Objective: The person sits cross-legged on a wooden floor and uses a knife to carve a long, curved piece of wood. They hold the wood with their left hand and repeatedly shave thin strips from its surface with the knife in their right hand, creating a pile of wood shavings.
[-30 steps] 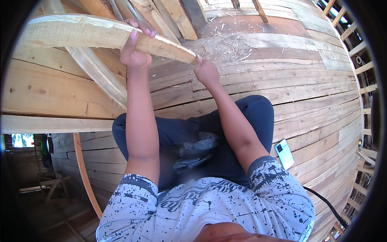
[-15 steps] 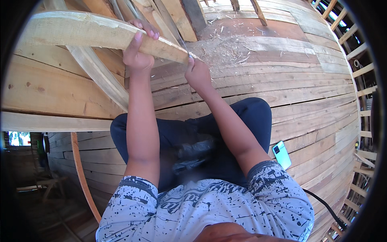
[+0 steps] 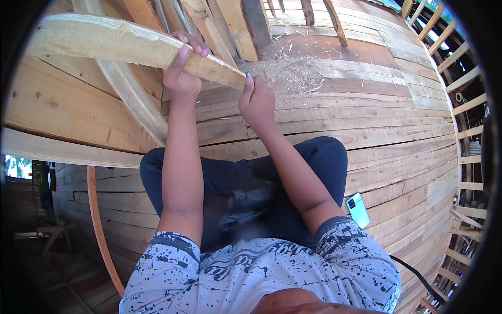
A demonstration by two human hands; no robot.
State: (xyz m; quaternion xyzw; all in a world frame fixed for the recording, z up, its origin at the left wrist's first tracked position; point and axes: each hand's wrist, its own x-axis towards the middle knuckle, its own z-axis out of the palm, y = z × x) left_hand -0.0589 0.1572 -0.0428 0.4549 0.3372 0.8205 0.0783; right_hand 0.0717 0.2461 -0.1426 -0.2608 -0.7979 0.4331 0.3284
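My left hand point(image 3: 183, 68) is closed round a long, pale, slightly curved wooden board point(image 3: 115, 42), thumb on the near face and fingers over the top edge. The board slants from the upper left down to its narrow end beside my right hand. My right hand point(image 3: 257, 102) is a fist at that end, thumb uppermost, gripping what looks like a knife point(image 3: 249, 75). Only a small grey bit of it shows by the thumb; the handle is hidden inside the fist. The board's upper edge looks freshly cut and lighter.
Wood shavings point(image 3: 298, 73) are scattered over the plank floor point(image 3: 387, 125) beyond my right hand. Behind the board lean several timbers point(image 3: 230, 26). A light-blue phone point(image 3: 357, 210) lies right of my knee. Slatted railing point(image 3: 468, 107) runs along the right.
My right fist has turned slightly at the board's end, and the thin blade seen above it earlier is now mostly out of sight. The whole view has shifted a little.
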